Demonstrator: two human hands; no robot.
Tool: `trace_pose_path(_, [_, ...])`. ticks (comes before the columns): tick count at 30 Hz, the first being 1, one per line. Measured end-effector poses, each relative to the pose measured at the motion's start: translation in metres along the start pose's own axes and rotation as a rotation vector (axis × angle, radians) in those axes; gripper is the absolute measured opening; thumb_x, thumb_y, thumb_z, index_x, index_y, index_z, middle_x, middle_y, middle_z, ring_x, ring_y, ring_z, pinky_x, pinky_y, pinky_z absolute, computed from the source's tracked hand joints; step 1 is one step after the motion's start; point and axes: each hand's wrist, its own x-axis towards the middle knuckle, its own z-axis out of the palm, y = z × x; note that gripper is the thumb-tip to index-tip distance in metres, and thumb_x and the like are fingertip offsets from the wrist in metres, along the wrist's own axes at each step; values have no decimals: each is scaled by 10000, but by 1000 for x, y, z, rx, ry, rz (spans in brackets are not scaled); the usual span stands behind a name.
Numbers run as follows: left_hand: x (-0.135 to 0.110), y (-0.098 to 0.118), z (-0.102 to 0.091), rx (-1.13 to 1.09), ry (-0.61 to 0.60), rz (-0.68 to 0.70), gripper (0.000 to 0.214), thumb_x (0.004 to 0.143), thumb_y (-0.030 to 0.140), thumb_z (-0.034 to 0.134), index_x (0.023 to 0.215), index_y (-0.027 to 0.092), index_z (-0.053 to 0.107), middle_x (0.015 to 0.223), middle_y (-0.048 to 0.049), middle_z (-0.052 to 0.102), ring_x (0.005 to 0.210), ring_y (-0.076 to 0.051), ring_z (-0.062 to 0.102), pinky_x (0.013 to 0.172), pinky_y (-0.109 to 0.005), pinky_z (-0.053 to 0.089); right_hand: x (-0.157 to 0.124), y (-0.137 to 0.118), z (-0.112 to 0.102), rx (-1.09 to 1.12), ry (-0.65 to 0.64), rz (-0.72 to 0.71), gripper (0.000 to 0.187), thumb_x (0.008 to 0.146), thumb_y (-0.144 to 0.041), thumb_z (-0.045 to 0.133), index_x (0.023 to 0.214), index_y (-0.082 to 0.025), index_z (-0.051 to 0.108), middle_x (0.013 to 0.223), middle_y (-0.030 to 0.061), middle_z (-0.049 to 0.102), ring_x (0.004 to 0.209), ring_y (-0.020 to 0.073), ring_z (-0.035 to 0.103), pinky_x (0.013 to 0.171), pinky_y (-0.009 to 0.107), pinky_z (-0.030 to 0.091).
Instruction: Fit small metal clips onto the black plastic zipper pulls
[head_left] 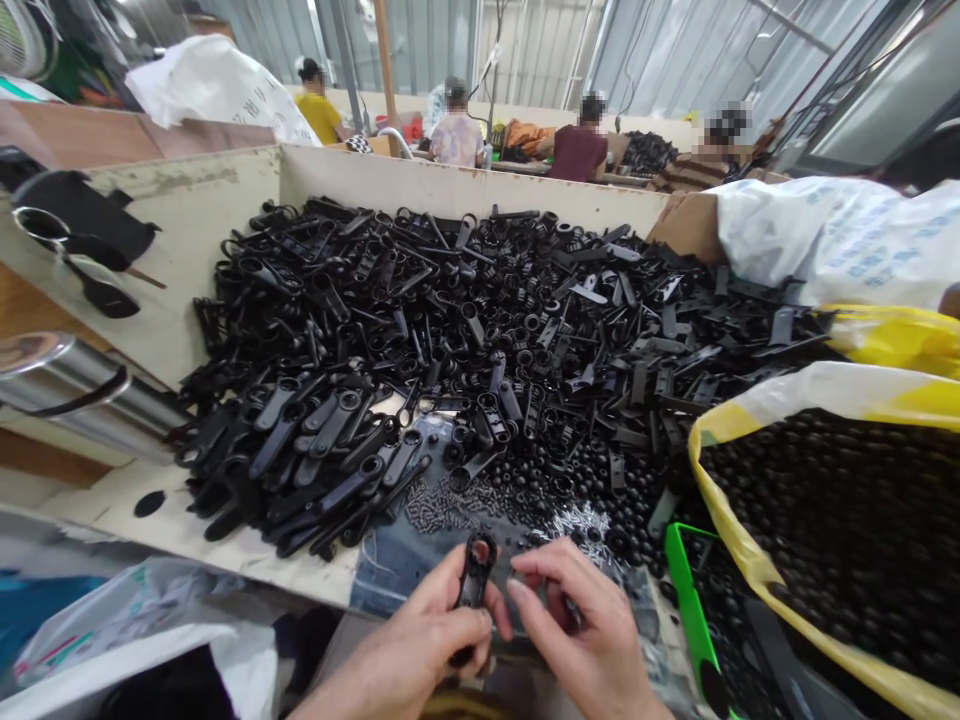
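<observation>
At the near edge of the bin, my left hand (pixel 409 630) is clamped on a black plastic bracket (pixel 474 590), standing it upright with its ring end up, so the opening faces me. My right hand (pixel 589 625) sits just beside it, apart from my left, fingers curled; whether they pinch something small I cannot tell. A heap of black plastic brackets (pixel 450 330) fills the bin (pixel 465 185) at 12 o'clock, with small screws (pixel 435 505) and round black beads (pixel 547 490) spread nearest me, within easy reach. At 3 o'clock, a yellow-edged sack (pixel 862 395) of round black pieces and a green plastic tray (pixel 690 620) sit close to my right hand.
</observation>
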Motion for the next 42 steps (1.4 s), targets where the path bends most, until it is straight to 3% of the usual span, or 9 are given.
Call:
trace_pose_path(4, [0, -14, -13, 111, 113, -20, 588, 679, 184, 693, 1265, 221, 673, 878, 3, 701, 741, -141, 555, 667, -234, 439, 4, 1, 6, -44, -120, -116, 144, 951, -110, 633, 1047, -203, 685, 824, 16, 703, 482, 104, 540, 449, 220, 434])
trace_pose_path(7, [2, -21, -23, 228, 234, -31, 751, 723, 223, 727, 1453, 216, 554, 1276, -102, 716, 1062, -227, 653, 876, -301, 513, 5, 1, 10, -78, -178, -127, 152, 966, -103, 608, 1056, -197, 686, 865, 30, 702, 530, 112, 590, 484, 220, 468])
trace_pose_path(11, [0, -21, -32, 405, 318, 36, 710, 775, 294, 771, 1453, 213, 578, 1578, -133, 529, 1457, -308, 453, 1158, -384, 384, 4, 0, 11, -69, -194, -104, 131, 991, -120, 595, 1038, -202, 686, 809, 16, 680, 602, 137, 634, 541, 227, 496])
trace_pose_path(15, [-1, -19, -32, 460, 300, 85, 584, 833, 359, 745, 1395, 239, 640, 1189, -115, 754, 1115, -279, 680, 923, -342, 533, -1, -3, 14, -24, -184, -53, 144, 1014, -108, 567, 1029, -200, 676, 736, -8, 642, 608, 138, 640, 581, 229, 511])
trace_pose_path(20, [-2, -25, -32, 491, 275, 112, 603, 908, 486, 673, 1435, 202, 603, 850, -46, 726, 765, -198, 653, 750, -294, 523, -9, -7, 18, -43, -142, -107, 201, 1017, -67, 531, 1040, -192, 687, 851, 39, 694, 710, 139, 700, 627, 204, 544])
trace_pose_path(26, [-5, -23, -32, 678, 265, 191, 560, 951, 588, 562, 1365, 221, 653, 831, -47, 717, 874, -240, 640, 825, -324, 496, -20, -8, 19, -233, -221, -184, 279, 1062, -143, 450, 1218, -149, 680, 830, 72, 721, 634, 156, 724, 581, 208, 567])
trace_pose_path(31, [-3, -21, -27, 788, 345, 276, 575, 971, 622, 474, 1352, 228, 649, 841, -54, 721, 883, -263, 629, 860, -351, 464, -23, -9, 9, -299, -243, -113, 338, 1116, -339, 385, 1372, -231, 578, 1033, 84, 789, 779, 193, 782, 660, 238, 601])
trace_pose_path(36, [-6, -18, -18, 793, 316, 323, 457, 1000, 581, 472, 1212, 242, 694, 677, 11, 623, 732, -217, 562, 773, -319, 421, -17, -7, 3, -182, -271, -33, 256, 1124, -229, 299, 1217, -249, 537, 945, 35, 741, 739, 152, 747, 676, 214, 564])
trace_pose_path(42, [-8, -19, -21, 807, 347, 306, 500, 994, 580, 469, 1301, 243, 674, 725, -5, 644, 773, -229, 570, 805, -331, 415, -18, -5, 12, -377, -412, -63, 335, 1050, -125, 316, 1204, -213, 600, 907, 49, 689, 658, 184, 721, 582, 260, 515])
